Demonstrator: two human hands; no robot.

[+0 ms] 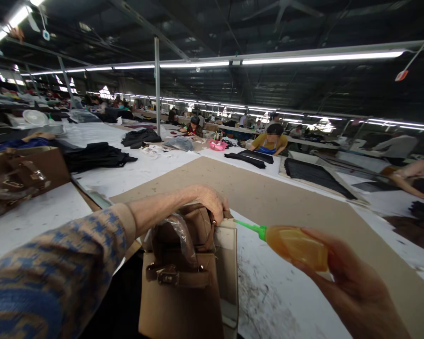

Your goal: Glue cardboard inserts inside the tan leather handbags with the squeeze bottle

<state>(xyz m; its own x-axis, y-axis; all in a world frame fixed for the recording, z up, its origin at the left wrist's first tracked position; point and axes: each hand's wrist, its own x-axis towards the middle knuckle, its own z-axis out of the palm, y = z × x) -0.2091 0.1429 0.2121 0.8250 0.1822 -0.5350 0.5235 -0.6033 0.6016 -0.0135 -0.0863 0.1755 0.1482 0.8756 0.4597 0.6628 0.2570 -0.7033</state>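
Observation:
A brown handbag (180, 301) stands upright at the table's near edge, its handles partly wrapped in clear plastic. Reaching over its top, my left hand (212, 202) has its fingers closed on the far right upper edge of the bag. In my right hand (353, 278) is a glue bottle (297, 245) of amber liquid, held on its side. Its long green nozzle points left, with the tip close to the bag's edge by my left fingers. Beside the bag's right side is a cream panel (228, 273).
Brown sheeting (268, 193) covers part of the white table (268, 296). More brown handbags (24, 179) stand at left, near black fabric (99, 157). Across the table a person (270, 139) in yellow bends over; another person's arm (410, 186) reaches in at right.

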